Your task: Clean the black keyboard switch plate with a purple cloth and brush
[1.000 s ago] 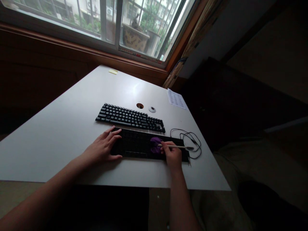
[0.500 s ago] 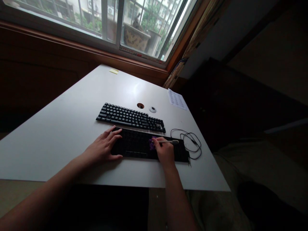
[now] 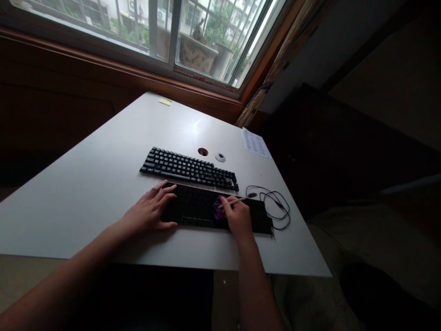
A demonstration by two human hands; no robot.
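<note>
Across the near part of the table lies a long black keyboard base, with no keycaps that I can make out. My left hand rests on its left end, fingers spread over the top edge and thumb at the lower edge. My right hand pinches a pale-handled brush, whose dark end points up to the right. A crumpled purple cloth is under my right fingertips, touching the base. Just behind lies a black layout of keycaps, keyboard-shaped.
A thin black cable is coiled at the base's right end. Beyond the keycaps are a round hole and a white ring-shaped piece. Printed paper and a yellow note lie on the white table, below a window.
My right hand has tilted the brush so its dark end sits higher. The left hand stays on the base. The whole view has shifted slightly.
</note>
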